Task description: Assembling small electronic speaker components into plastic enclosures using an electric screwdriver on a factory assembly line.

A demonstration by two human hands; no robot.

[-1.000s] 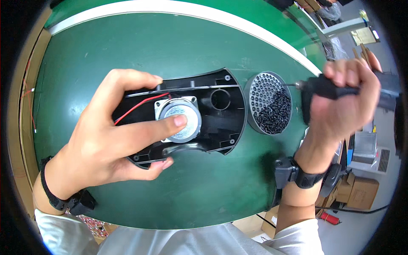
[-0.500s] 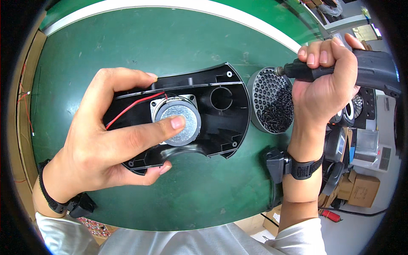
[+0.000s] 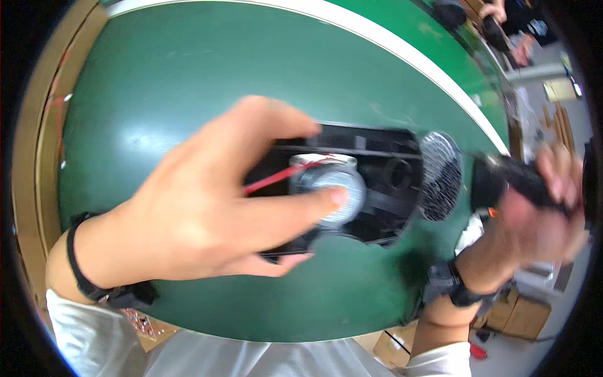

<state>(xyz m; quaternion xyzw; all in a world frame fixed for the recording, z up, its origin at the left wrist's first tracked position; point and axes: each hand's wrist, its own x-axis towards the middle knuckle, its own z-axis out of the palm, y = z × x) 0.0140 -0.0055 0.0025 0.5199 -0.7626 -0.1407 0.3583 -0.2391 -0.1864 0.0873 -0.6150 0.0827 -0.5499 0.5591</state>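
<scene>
My left hand (image 3: 207, 195) grips a black plastic housing (image 3: 389, 210) from its left side. Its thumb presses on the round silver back of a speaker (image 3: 350, 193) seated inside, while the other fingers wrap the housing's edges. A red wire (image 3: 276, 178) runs from the speaker toward the hand. At the right, my right hand (image 3: 534, 229) is closed round a black electric screwdriver (image 3: 524, 179), both smeared by motion. The screwdriver's tip is too blurred to make out. Between the hands, by the housing's right end, stands a round dish (image 3: 438, 146) of small black screws (image 3: 442, 191).
The green table (image 3: 188, 81) has a white strip (image 3: 377, 34) along its far edge. Cardboard (image 3: 38, 144) lines the left side. Cardboard boxes (image 3: 518, 313) stand beyond the table at the right. Another person's hands (image 3: 521, 50) show at the far upper right.
My left hand and the housing now appear further right, close to the dish. My right hand has swung right and lower with the screwdriver. The whole view has shifted too.
</scene>
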